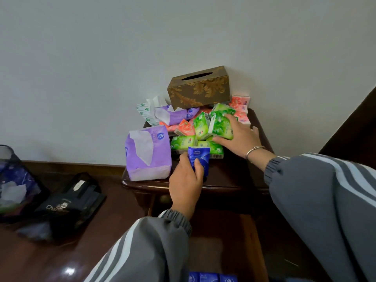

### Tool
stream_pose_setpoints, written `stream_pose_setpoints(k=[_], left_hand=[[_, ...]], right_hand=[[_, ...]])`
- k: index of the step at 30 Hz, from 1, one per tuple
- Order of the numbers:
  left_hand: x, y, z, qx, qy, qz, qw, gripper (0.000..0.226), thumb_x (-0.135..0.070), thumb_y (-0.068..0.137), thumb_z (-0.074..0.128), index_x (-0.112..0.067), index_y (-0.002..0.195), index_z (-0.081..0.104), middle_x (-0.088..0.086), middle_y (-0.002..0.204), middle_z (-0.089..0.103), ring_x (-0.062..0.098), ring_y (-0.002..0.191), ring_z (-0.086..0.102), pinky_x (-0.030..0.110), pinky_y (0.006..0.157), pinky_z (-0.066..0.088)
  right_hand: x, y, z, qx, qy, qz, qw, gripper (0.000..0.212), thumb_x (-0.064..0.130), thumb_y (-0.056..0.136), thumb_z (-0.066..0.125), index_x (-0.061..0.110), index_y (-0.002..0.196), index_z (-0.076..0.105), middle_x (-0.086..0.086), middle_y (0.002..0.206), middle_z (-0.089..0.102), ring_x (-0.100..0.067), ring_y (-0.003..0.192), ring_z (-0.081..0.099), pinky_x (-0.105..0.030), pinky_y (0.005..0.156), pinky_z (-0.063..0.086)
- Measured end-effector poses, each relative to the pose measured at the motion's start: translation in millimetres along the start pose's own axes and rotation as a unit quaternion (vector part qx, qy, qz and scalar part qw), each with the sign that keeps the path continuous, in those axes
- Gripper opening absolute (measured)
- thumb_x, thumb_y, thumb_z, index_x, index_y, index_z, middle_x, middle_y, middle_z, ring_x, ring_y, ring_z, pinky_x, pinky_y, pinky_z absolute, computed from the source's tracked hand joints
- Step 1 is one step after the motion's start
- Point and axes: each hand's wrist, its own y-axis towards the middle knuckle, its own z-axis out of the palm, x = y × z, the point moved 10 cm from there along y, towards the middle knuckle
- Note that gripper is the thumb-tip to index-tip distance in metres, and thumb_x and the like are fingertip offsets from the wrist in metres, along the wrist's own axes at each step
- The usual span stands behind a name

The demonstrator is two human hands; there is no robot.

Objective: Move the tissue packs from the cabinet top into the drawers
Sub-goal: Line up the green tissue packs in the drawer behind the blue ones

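A: Status on the cabinet top [234, 176]?

B: Dark wood, still loaded. Biggest item, the gold-patterned tissue box [199, 88], sits at the wall, well beyond both your grips. Next, the large purple pack [148, 157], just left of your left hand [186, 190], tissue sticking out of its top.

A: Left grip?

B: Your fingers are closed around a small blue pack [198, 159], upright, base at the cabinet surface.

A: Right?

B: Your right hand [240, 137] is spread over the green packs [211, 129], fingers curled onto the top one, not clearly lifted. Pink packs [241, 110] lie just beyond it, near the wall.

A: Drawer [223, 251]?

B: Open below your left wrist. More blue packs [211, 277] lie in it at the frame's bottom edge.
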Motion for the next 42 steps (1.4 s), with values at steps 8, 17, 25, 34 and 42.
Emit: stream_pose_setpoints(k=[8,17,25,34,42], left_hand=[[-4.8,-1.3,0.9,0.006,0.017,-0.003,1.000,0.030,-0.031,0.092,0.045,-0.007,0.107,0.053,0.013,0.086,0.068,0.036,0.075,0.066,0.035,0.056,0.045],[-9.6,-0.5,-1.7,0.004,0.026,-0.003,1.000,0.030,-0.030,0.089,0.046,-0.005,0.103,0.055,0.011,0.079,0.067,0.031,0.066,0.066,0.029,0.050,0.042],[-14.1,-0.1,-4.2,-0.013,0.042,0.022,0.999,0.033,-0.032,0.089,0.043,-0.004,0.101,0.057,0.011,0.074,0.067,0.030,0.061,0.066,0.027,0.046,0.042],[-15.6,-0.9,-4.2,-0.021,0.043,0.040,0.998,0.039,-0.036,0.089,0.036,-0.004,0.100,0.056,0.012,0.075,0.066,0.033,0.063,0.065,0.030,0.046,0.043],[1.5,0.5,3.6,0.012,0.016,0.002,1.000,0.036,-0.040,0.095,0.037,-0.009,0.110,0.048,0.016,0.091,0.068,0.039,0.081,0.064,0.034,0.060,0.038]], right_hand=[[5.6,-8.7,-15.6,-0.069,-0.037,-0.060,0.995,0.082,0.078,0.066,0.055,0.026,0.129,0.044,-0.002,0.131,0.050,-0.027,0.123,0.044,-0.059,0.110,0.019],[13.5,34.7,-16.5,0.078,0.041,-0.078,0.993,0.088,0.049,0.067,0.078,0.006,0.131,0.036,-0.013,0.131,0.046,-0.029,0.114,0.049,-0.036,0.090,0.041],[28.0,44.4,-10.1,0.137,0.003,-0.123,0.983,0.091,0.045,0.065,0.081,0.014,0.137,0.035,-0.011,0.136,0.046,-0.029,0.120,0.047,-0.038,0.098,0.040],[15.1,36.7,-25.1,0.060,0.093,-0.073,0.991,0.090,0.039,0.056,0.087,0.012,0.126,0.037,-0.007,0.118,0.054,-0.025,0.104,0.054,-0.029,0.080,0.040],[-16.5,-43.4,-95.9,-0.097,0.466,0.073,0.876,0.067,0.025,0.058,0.088,0.024,0.109,0.045,0.013,0.098,0.062,0.005,0.086,0.061,-0.019,0.075,0.051]])
